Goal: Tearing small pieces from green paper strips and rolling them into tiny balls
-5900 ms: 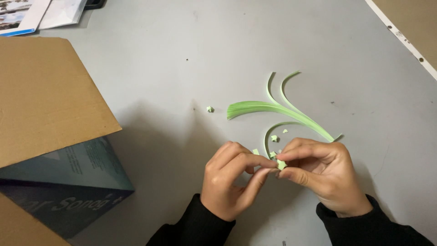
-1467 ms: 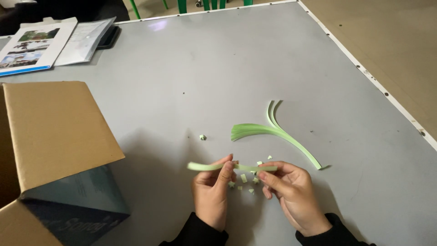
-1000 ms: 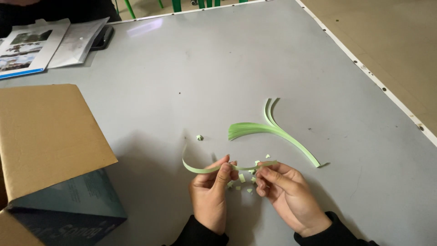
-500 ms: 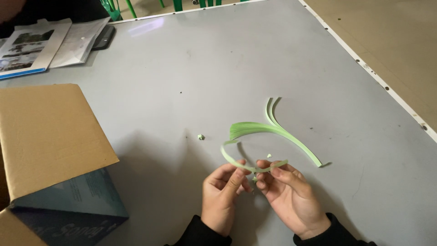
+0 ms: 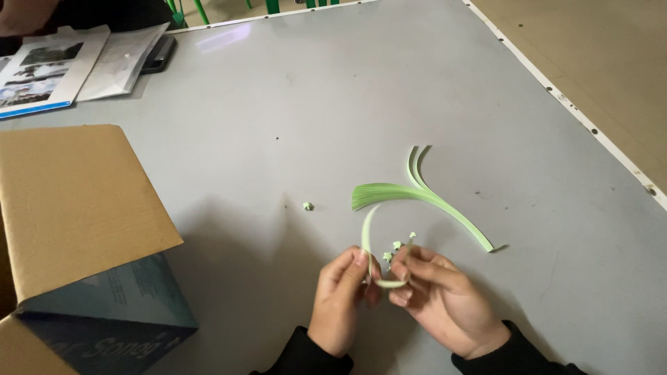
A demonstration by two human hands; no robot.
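Both hands sit close together on one pale green paper strip (image 5: 368, 239): the left hand (image 5: 338, 297) pinches one part, the right hand (image 5: 439, 297) grips where it loops between them. The strip arcs up beyond the left fingers. A hard tug could crease or tear it. Tiny folded stars (image 5: 397, 245) just beyond the fingertips could be scattered across the bench (image 5: 333, 111).
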